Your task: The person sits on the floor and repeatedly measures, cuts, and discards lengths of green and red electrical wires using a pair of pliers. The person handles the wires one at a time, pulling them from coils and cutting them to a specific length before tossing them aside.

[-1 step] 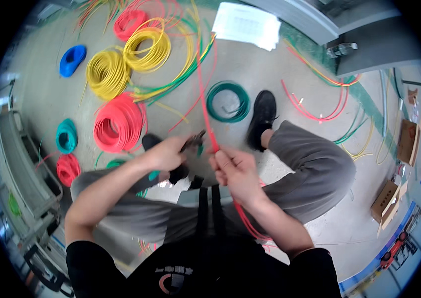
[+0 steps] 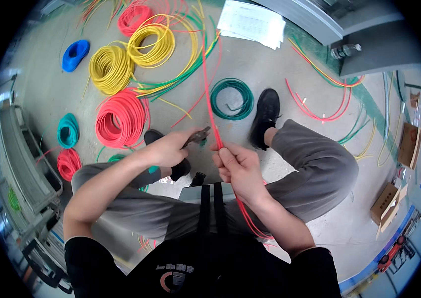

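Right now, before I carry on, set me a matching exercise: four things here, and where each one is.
1. Pliers
2. Red strands
3. Dark green coil
4. White papers

A. Just left of the right shoe
B. In the right hand
C. Near the picture's top edge
D. In the left hand

Pairs: 1-D, 2-B, 3-A, 4-C

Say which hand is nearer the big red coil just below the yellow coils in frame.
Left. The left hand, holding pliers, is right of and lower than the big red coil; the right hand, gripping red strands, is farther right and lower.
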